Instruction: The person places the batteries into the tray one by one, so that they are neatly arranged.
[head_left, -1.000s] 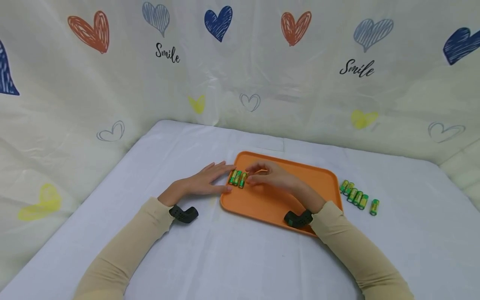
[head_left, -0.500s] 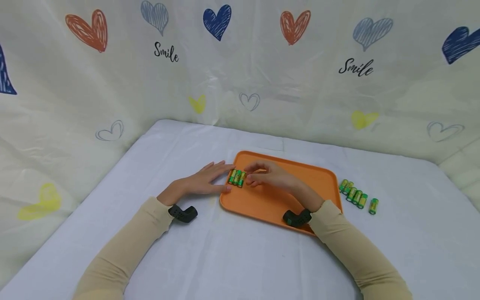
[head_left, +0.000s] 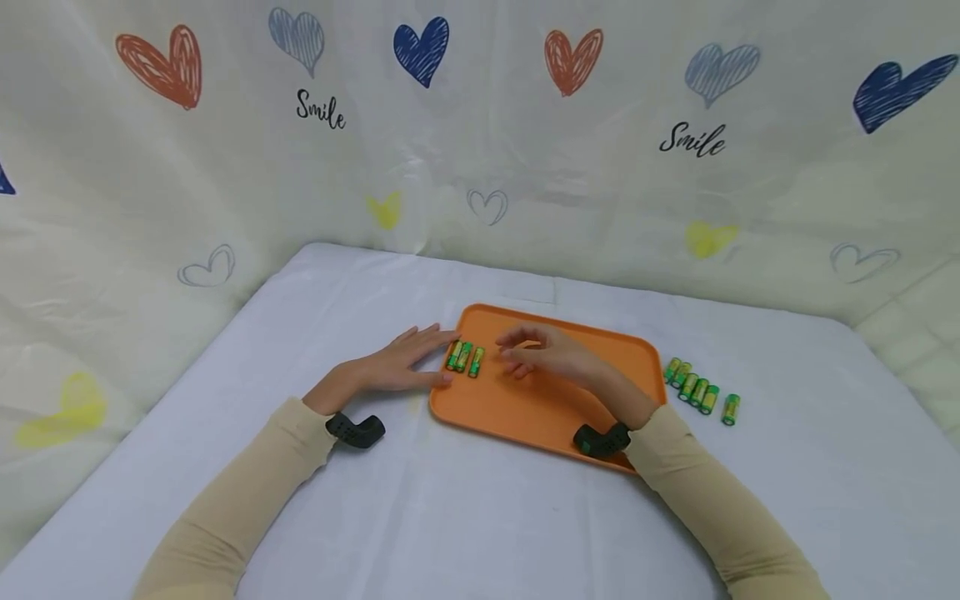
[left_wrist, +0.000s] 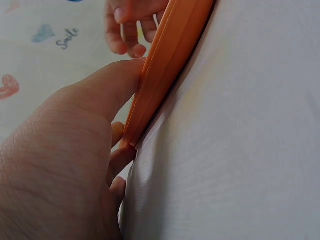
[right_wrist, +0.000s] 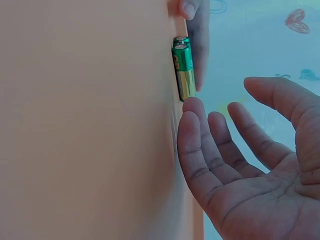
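Three green-and-gold batteries point(head_left: 476, 362) lie side by side at the left end of an orange tray point(head_left: 510, 412), the rightmost with a small gap beside it. My left hand point(head_left: 397, 362) is spread at the tray's left rim; in the left wrist view its thumb point(left_wrist: 120, 82) touches the rim. My right hand point(head_left: 551, 354) hovers over the tray just right of the batteries, fingers loosely bent and holding nothing. In the right wrist view its fingertips point(right_wrist: 189, 127) stand apart from a battery point(right_wrist: 185, 70), the palm facing up into view.
Several more batteries point(head_left: 697, 390) lie on the white tablecloth right of the tray, most in a slanted row and one battery point(head_left: 731, 409) apart. A curtain point(head_left: 480, 142) printed with hearts hangs behind the table. Each wrist carries a black device point(head_left: 356, 431).
My right hand has drawn away to the right from the rightmost battery in the tray, which now shows fully. The left hand stays at the rim. The whole head view has shifted slightly.
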